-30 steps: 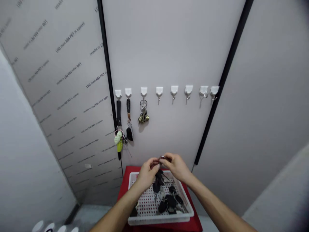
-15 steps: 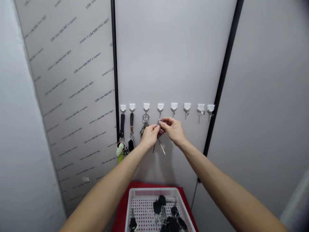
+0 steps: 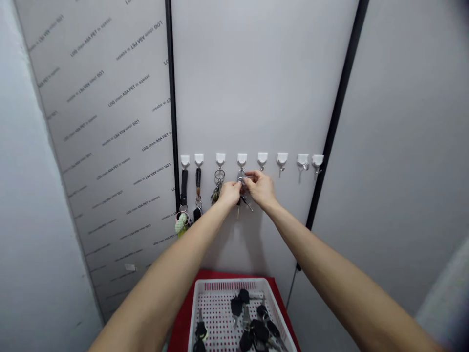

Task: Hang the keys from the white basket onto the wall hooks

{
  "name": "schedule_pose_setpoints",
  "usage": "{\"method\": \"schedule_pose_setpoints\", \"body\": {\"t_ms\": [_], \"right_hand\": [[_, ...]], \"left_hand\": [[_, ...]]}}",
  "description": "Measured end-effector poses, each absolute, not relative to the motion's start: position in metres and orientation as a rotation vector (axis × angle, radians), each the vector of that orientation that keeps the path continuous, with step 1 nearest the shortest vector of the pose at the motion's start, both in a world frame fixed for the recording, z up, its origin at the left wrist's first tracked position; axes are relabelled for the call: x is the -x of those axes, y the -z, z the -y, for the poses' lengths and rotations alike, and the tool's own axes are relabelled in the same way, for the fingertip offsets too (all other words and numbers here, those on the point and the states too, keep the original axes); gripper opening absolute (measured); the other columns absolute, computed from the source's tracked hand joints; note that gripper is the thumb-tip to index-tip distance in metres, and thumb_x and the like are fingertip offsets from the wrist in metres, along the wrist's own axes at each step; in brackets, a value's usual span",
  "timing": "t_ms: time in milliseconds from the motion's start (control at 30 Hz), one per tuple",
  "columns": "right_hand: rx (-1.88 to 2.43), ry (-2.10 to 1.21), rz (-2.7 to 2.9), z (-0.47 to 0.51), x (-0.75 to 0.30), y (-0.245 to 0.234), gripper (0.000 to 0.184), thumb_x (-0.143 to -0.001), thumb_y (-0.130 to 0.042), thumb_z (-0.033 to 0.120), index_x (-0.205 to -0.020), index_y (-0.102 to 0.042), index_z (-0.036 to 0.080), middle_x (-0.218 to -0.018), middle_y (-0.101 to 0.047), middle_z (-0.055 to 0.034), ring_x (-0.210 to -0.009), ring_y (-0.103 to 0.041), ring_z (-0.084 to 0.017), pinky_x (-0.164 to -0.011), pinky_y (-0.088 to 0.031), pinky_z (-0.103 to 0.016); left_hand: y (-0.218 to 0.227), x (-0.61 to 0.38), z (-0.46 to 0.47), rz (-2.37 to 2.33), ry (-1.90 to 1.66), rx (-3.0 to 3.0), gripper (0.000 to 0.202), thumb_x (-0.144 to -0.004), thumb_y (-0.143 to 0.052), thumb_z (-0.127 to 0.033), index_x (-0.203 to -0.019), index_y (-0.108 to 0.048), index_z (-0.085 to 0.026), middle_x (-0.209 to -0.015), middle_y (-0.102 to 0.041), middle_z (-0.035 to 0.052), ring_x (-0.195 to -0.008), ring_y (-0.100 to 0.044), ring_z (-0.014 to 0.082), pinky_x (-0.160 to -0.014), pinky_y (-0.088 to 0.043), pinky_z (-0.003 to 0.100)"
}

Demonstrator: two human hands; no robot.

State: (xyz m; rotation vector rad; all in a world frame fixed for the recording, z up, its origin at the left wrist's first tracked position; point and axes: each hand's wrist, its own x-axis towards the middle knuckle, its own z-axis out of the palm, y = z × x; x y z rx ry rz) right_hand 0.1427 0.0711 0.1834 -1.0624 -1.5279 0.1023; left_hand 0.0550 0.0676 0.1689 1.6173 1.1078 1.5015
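A bunch of keys (image 3: 246, 203) on a metal ring (image 3: 241, 174) is at the fourth wall hook (image 3: 242, 160) from the left. The ring's top meets the hook's tip; whether it is fully over it I cannot tell. My left hand (image 3: 230, 193) pinches the bunch from the left, fingers closed. My right hand (image 3: 261, 188) is closed on the same ring from the right, its index finger near the hook. Key blades point downward below both hands. Just left of my left hand, another key bunch (image 3: 217, 189) hangs from the third hook.
A black strap (image 3: 184, 188) with a green charm and a braided strap (image 3: 198, 182) hang at the left. Several white hooks (image 3: 282, 159) continue rightward. Below, a white perforated basket (image 3: 234, 284) holds several black-headed keys (image 3: 261, 331) on a red surface (image 3: 181, 318).
Both hands have raised the keys toward the fourth hook, so the ring now meets its tip. The view has shifted slightly.
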Motion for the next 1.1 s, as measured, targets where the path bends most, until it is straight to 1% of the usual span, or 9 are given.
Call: {"method": "schedule_pose_setpoints", "body": {"t_ms": [67,200,400,533,633,733,800,933,1100], "right_hand": [[1.049,-0.048,1.559,-0.062,-0.146,-0.172,0.020,-0.062,-0.045,0.023,-0.078,-0.053,0.014,-0.059,-0.056,-0.0009,-0.050,-0.049,-0.009,-0.052,-0.039,-0.022],[1.056,-0.002,1.718,-0.040,-0.155,-0.121,0.021,-0.064,-0.043,0.023,-0.080,-0.053,0.014,-0.072,-0.056,-0.0031,-0.058,-0.048,-0.009,-0.057,-0.038,-0.022],[1.412,-0.182,2.125,-0.014,-0.170,-0.008,0.021,-0.066,-0.039,0.018,-0.079,-0.055,0.016,-0.075,-0.057,-0.0043,-0.063,-0.050,-0.011,-0.061,-0.037,-0.023],[1.617,-0.236,2.320,-0.005,-0.177,0.040,0.028,-0.062,-0.042,0.017,-0.088,-0.053,0.016,-0.087,-0.056,-0.0078,-0.082,-0.049,-0.018,-0.070,-0.034,-0.026],[1.697,-0.229,2.362,-0.001,-0.178,0.056,0.037,-0.061,-0.044,0.018,-0.098,-0.048,0.016,-0.095,-0.053,-0.0095,-0.090,-0.046,-0.020,-0.073,-0.033,-0.027],[1.750,-0.294,2.352,0.000,-0.176,0.061,0.034,-0.063,-0.042,0.020,-0.096,-0.049,0.017,-0.091,-0.056,-0.0083,-0.084,-0.049,-0.019,-0.068,-0.034,-0.026],[1.777,-0.339,2.343,0.000,-0.176,0.062,0.028,-0.064,-0.040,0.022,-0.089,-0.052,0.018,-0.083,-0.059,-0.0074,-0.078,-0.051,-0.019,-0.063,-0.034,-0.025],[1.732,-0.401,2.290,0.000,-0.176,0.063,0.021,-0.064,-0.039,0.021,-0.079,-0.054,0.017,-0.071,-0.059,-0.0048,-0.068,-0.052,-0.015,-0.058,-0.033,-0.022],[1.584,-0.489,2.119,-0.002,-0.178,0.059,0.022,-0.063,-0.036,0.014,-0.075,-0.054,0.015,-0.068,-0.058,-0.0033,-0.063,-0.051,-0.012,-0.057,-0.034,-0.021]], "left_hand": [[-0.152,-0.055,-0.060,-1.171,-1.539,-1.707,0.021,-0.067,-0.040,-0.021,-0.078,-0.055,-0.010,-0.075,-0.057,0.0073,-0.070,-0.050,0.0144,-0.065,-0.037,0.025],[-0.097,-0.055,-0.038,-1.131,-1.467,-1.849,0.036,-0.066,-0.041,-0.016,-0.101,-0.042,-0.011,-0.099,-0.051,0.0089,-0.084,-0.048,0.0138,-0.075,-0.035,0.025],[0.010,-0.045,-0.012,-1.229,-0.984,-2.000,0.027,-0.065,-0.038,-0.015,-0.089,-0.050,-0.012,-0.089,-0.055,0.0071,-0.081,-0.048,0.0150,-0.075,-0.035,0.027],[0.058,-0.041,-0.002,-1.445,-0.772,-2.075,0.033,-0.062,-0.041,-0.016,-0.094,-0.049,-0.010,-0.095,-0.051,0.0102,-0.089,-0.044,0.0184,-0.079,-0.031,0.028],[0.072,-0.042,0.003,-1.496,-0.670,-2.123,0.037,-0.062,-0.042,-0.016,-0.098,-0.047,-0.010,-0.099,-0.049,0.0105,-0.093,-0.041,0.0195,-0.081,-0.029,0.028],[0.076,-0.043,0.003,-1.510,-0.665,-2.135,0.039,-0.060,-0.043,-0.016,-0.099,-0.046,-0.010,-0.099,-0.049,0.0101,-0.092,-0.041,0.0188,-0.080,-0.029,0.026],[0.076,-0.042,0.000,-1.503,-0.658,-2.111,0.035,-0.059,-0.044,-0.015,-0.094,-0.049,-0.012,-0.092,-0.052,0.0085,-0.086,-0.045,0.0173,-0.076,-0.032,0.026],[0.081,-0.039,-0.005,-1.498,-0.662,-1.967,0.022,-0.060,-0.043,-0.012,-0.080,-0.052,-0.014,-0.064,-0.054,0.0016,-0.063,-0.048,0.0127,-0.060,-0.035,0.022],[0.081,-0.037,-0.011,-1.424,-0.893,-1.714,0.023,-0.058,-0.039,-0.003,-0.075,-0.050,-0.013,-0.056,-0.046,-0.0028,-0.053,-0.043,0.0073,-0.052,-0.033,0.017]]}}
